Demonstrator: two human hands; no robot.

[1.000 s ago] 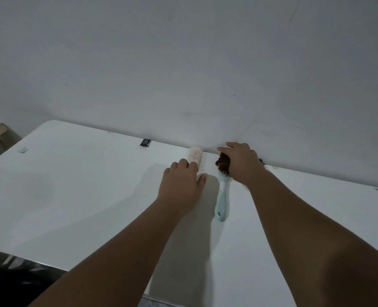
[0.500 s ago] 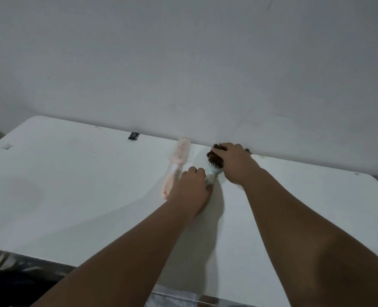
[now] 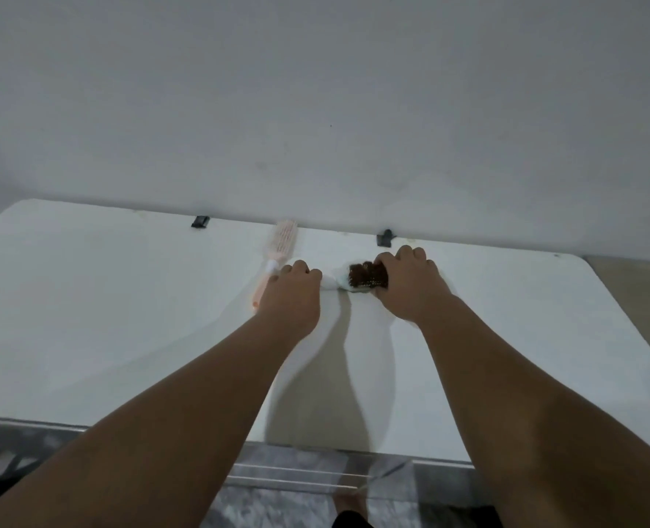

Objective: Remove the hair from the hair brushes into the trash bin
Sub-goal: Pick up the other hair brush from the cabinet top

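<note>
Turned sideways since before, blue brush [image 3: 340, 280] lies across the bench [image 3: 106, 318].
Left hand [image 3: 291, 297] closed on its handle at nine o'clock; right hand [image 3: 411, 285] clamps the hair [image 3: 367, 275]; pink brush [image 3: 277, 257] lies beside.

Brightness: dim, flat and grey-toned, with a cool cast over the wall [image 3: 316, 89] and the desk [image 3: 87, 299].
Light source: not in view; the shadows fall toward 6 o'clock.
Shadows: soft, double-edged forearm shadows on the desk between the arms.
Glare: none on the matte desk.
Blur: slight softness on the left hand [image 3: 291, 295] and the pale brush [image 3: 338, 280] beside it.
Distortion: wide-angle bending; the desk's far edge curves down at 9 and 3 o'clock.
</note>
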